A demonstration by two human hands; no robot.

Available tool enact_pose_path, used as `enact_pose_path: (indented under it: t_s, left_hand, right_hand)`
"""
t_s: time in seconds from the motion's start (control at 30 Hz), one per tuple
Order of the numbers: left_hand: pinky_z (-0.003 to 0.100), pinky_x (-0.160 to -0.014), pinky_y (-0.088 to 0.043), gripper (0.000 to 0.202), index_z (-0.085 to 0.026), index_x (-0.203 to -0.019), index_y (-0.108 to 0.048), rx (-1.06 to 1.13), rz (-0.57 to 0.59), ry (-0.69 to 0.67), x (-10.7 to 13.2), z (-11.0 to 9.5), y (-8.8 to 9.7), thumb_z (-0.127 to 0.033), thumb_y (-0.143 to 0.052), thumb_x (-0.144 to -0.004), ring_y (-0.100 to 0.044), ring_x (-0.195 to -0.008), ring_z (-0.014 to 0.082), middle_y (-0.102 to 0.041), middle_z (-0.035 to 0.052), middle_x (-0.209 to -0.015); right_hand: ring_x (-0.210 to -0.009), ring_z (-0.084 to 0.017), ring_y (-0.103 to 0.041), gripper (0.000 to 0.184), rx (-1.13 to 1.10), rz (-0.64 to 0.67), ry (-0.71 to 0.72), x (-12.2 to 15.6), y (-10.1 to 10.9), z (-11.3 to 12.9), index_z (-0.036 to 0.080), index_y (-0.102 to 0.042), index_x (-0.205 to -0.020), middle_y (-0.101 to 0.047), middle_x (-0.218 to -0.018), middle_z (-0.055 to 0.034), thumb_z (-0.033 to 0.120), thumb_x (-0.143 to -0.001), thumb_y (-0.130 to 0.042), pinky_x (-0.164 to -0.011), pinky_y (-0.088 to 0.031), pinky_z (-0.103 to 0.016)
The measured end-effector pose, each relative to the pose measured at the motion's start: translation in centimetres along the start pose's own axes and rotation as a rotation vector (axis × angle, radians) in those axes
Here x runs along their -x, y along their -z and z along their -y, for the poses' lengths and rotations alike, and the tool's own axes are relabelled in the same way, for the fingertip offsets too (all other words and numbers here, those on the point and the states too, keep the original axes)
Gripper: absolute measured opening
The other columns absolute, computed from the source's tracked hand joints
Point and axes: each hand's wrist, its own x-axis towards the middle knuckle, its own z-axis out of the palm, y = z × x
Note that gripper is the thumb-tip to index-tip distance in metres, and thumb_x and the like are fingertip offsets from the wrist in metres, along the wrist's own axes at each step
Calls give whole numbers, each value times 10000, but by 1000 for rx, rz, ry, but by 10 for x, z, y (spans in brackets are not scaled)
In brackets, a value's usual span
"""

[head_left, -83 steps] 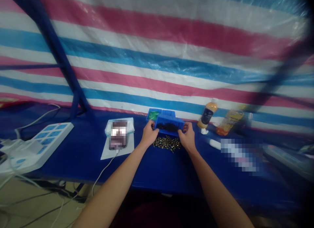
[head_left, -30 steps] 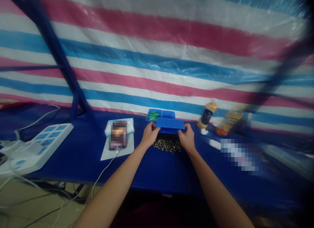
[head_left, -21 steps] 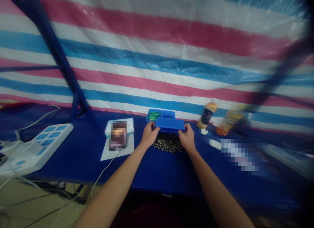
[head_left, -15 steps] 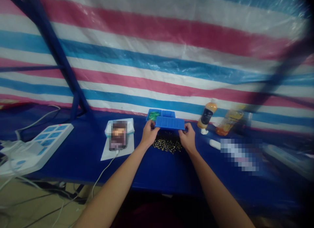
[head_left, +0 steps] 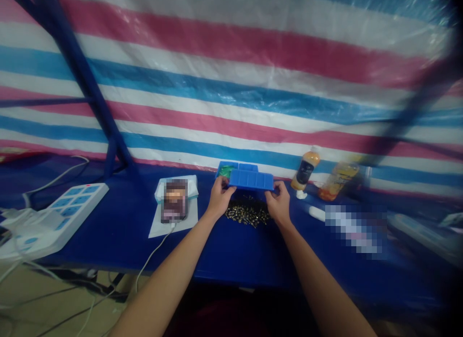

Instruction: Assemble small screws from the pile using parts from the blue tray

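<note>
Free table (head_left: 235,259) is lying btwn the forearms (head_left: 186,250), on the near side of the metal parts pile (head_left: 249,216). Blue tray (head_left: 251,179) & rear bins (head_left: 249,167) are blocking straight ahead; 2 bottles (head_left: 305,173) are crowding far R; phone (head_left: 174,202) w/ cable (head_left: 155,250) is obstructing L.

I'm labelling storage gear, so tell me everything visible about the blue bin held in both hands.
The blue bin looks like plastic, long and boxy, the face toward the camera split by thin lines into panels. The left hand grips its left end, the right hand its right. It appears tipped, its opening out of sight, so its contents cannot be told. In view it is just beyond the pile of small metallic pieces and before other blue bins; contact with those is unclear.
</note>
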Motion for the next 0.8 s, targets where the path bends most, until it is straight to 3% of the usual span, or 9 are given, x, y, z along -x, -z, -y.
enact_pose_path:
  t_s: [0.17, 0.3, 0.4, 0.63, 0.8]
  left_hand:
    - [336, -818, -480, 252, -206, -1020, -542, -1, 63, -28, 2, -3, 2, -317, -624, -808, -587, -1045, 234, -609, 68, -1098]
    - [353, -826, -484, 411, -255, -1232, -511, -43, 161, -72, 7, -10, 0, -319, -613, -839, -553, -1159, 267, -569, 79, -1285]
    - [358, -826, -494, 499, -292, -1334, -454, -86, 199, -113, 11, -14, -3, -327, -600, -858, -549, -1177, 266, -515, 75, -1372]
    - [319, -718, -514, 334, -248, -1200, -557, -285, 95, -157, 9, -7, -5, -287, -582, -869, -606, -1020, 217, -552, 79, -1259]
    - [315, -697, -517, 243, -235, -1090, -612, -371, -9, -138, 5, 1, -3, -254, -593, -849, -604, -959, 209, -559, 72, -1170]
  right_hand:
    - [-745, -143, -550, 237, -60, -27, -100, -7, 2, -10, 202, -496, -867, -558, -829, 3, 345, -747, -643, -702, -490, -283]
    - [-658, -117, -562, 361, -143, -67, -244, -11, 7, -18, 222, -499, -949, -508, -813, 42, 384, -704, -708, -611, -533, -278]
    - [-644, -111, -574, 387, -229, -123, -356, -14, 10, -19, 228, -484, -912, -483, -746, 70, 376, -669, -746, -573, -561, -269]
    - [-621, -108, -645, 356, -487, -277, -526, -23, 18, -20, 223, -443, -882, -606, -749, 62, 247, -677, -733, -653, -612, -303]
    - [-602, -126, -666, 284, -549, -375, -645, -26, 22, -26, 205, -444, -789, -544, -618, 74, 197, -710, -716, -685, -624, -293]
